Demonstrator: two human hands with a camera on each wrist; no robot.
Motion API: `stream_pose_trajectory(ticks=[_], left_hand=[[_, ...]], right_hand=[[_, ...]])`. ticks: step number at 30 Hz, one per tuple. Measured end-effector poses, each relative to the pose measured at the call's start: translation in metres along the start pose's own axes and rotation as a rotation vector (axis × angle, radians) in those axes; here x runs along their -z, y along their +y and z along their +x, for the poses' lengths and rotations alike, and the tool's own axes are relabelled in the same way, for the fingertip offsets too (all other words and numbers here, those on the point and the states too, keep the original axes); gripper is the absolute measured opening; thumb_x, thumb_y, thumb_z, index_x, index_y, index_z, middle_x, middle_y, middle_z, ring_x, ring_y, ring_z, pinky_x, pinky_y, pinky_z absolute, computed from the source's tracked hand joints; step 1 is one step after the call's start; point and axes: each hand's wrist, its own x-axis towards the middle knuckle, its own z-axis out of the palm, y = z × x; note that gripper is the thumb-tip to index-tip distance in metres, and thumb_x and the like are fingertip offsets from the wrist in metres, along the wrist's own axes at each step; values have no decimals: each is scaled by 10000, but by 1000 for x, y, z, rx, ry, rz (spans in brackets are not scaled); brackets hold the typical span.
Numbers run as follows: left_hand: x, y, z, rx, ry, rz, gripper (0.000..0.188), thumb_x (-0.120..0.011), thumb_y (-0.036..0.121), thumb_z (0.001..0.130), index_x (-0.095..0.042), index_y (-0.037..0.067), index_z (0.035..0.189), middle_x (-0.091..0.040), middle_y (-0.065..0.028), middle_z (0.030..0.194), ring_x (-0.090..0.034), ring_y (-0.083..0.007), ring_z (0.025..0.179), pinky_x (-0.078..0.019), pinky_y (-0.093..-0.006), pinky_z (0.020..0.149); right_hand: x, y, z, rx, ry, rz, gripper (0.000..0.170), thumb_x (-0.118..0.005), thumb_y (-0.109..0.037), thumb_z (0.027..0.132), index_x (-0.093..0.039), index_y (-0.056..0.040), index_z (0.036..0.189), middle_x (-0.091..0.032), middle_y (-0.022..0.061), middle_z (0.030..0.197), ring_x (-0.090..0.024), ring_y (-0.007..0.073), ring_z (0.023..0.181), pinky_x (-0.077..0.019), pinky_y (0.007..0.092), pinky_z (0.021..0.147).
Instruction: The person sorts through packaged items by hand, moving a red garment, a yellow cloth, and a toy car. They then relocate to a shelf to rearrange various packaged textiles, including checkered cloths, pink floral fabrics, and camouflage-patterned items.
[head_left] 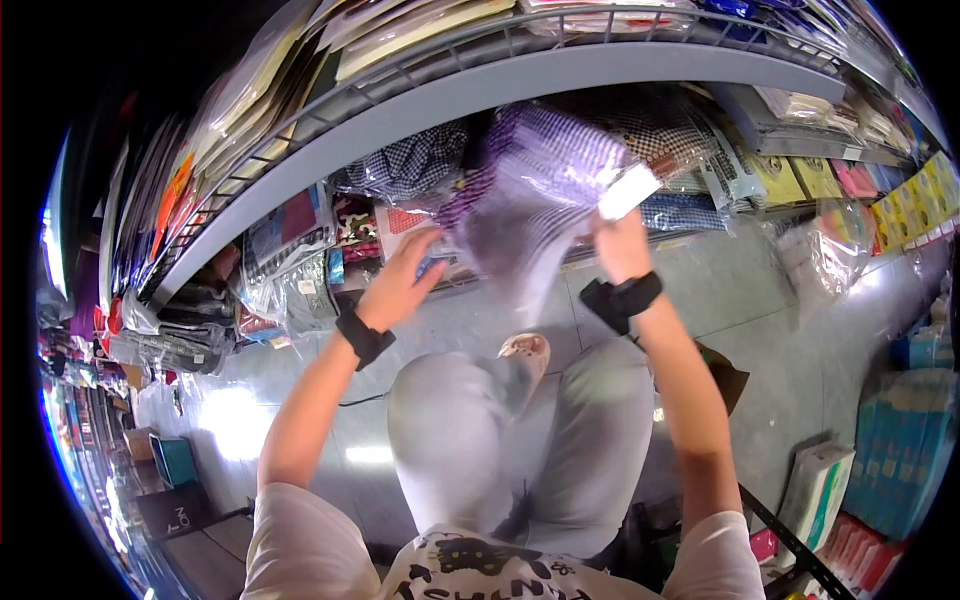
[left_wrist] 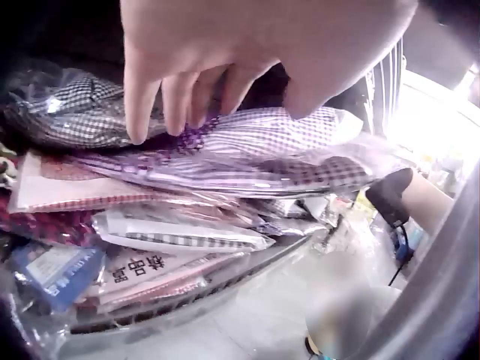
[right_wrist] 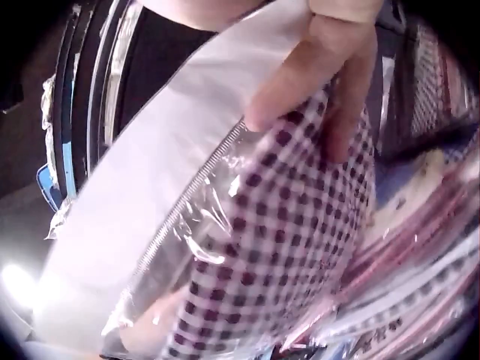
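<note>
My right hand (head_left: 622,245) grips the white top edge of a clear plastic package holding purple-and-white checked cloth (head_left: 565,155). In the right wrist view its fingers (right_wrist: 296,84) bend over that edge, where a white strip (right_wrist: 142,180) runs beside the checked fabric (right_wrist: 274,225). The package is held up slanting before the lower shelf, its clear plastic drooping toward the floor. My left hand (head_left: 400,285) is at the package's left side, fingers extended and holding nothing. In the left wrist view those fingers (left_wrist: 176,105) spread downward close over the purple checked package (left_wrist: 277,131).
Packaged black-and-white checked cloth (head_left: 415,160) and other bagged fabrics (head_left: 290,285) fill the lower shelf. Above, a grey shelf edge with wire rail (head_left: 480,95) curves across. A shoe (head_left: 525,350) is on the tiled floor (head_left: 725,290). Blue packs (head_left: 905,450) stand at right.
</note>
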Motion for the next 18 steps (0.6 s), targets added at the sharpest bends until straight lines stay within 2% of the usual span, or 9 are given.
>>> stream_pose_trajectory(ticks=[2,3,4,7,11,12,13,16,18], left_hand=[[3,-19,0,73,32,50,443,-541,153,825,-392,-3,1212,-434,-188,1192,-420,-320,1121,-317,-353,962],[0,-33,-2,119,45,70,441,-545,147,819,-396,-4,1206,-436,-192,1183,-423,-324,1112,-321,-355,957],[-2,-43,-3,164,56,89,439,-548,142,814,-399,-5,1200,-439,-195,1174,-427,-328,1103,-326,-357,953],[-4,-52,-4,134,162,155,484,-590,137,776,-391,-2,1195,-441,-209,1138,-428,-356,1077,-362,-372,920],[-5,-51,15,95,224,413,601,-633,109,706,-360,55,1238,-391,-188,1214,-400,-367,1100,-349,-401,935],[-9,-54,21,93,253,414,653,-655,127,684,-347,81,1258,-361,-171,1256,-380,-362,1120,-342,-424,937],[-10,-51,30,83,265,461,666,-661,139,681,-341,87,1263,-349,-163,1270,-371,-357,1129,-342,-429,937],[-16,-41,60,85,283,574,741,-696,192,652,-318,140,1287,-291,-132,1323,-343,-346,1153,-338,-450,938],[-23,-36,81,27,302,606,772,-707,205,631,-313,164,1294,-288,-128,1328,-345,-349,1151,-346,-452,931]], right_hand=[[31,-9,16,156,128,-97,99,-500,-11,752,-534,52,820,-573,84,699,-539,179,618,-417,306,568],[44,3,28,35,163,-73,104,-499,-18,778,-542,52,841,-563,31,723,-516,130,642,-403,274,571],[55,10,37,57,199,118,133,-435,-14,775,-538,47,833,-568,102,691,-526,204,634,-417,331,589],[83,11,54,60,386,363,168,-452,18,781,-577,2,892,-574,5,788,-485,85,651,-374,226,552],[113,59,68,-74,588,396,204,-476,51,769,-570,33,949,-588,30,854,-534,109,706,-410,236,584],[117,61,67,-84,649,628,257,-478,73,761,-550,43,1005,-597,73,901,-575,156,774,-468,274,652],[125,75,69,72,619,788,294,-462,87,763,-516,50,1050,-589,122,946,-596,218,823,-503,335,720],[138,100,63,40,792,816,266,-476,41,793,-478,56,1058,-578,153,947,-600,256,822,-514,379,732],[140,116,55,-277,702,900,271,-508,-54,823,-465,45,1072,-578,151,944,-598,254,829,-515,379,731]])
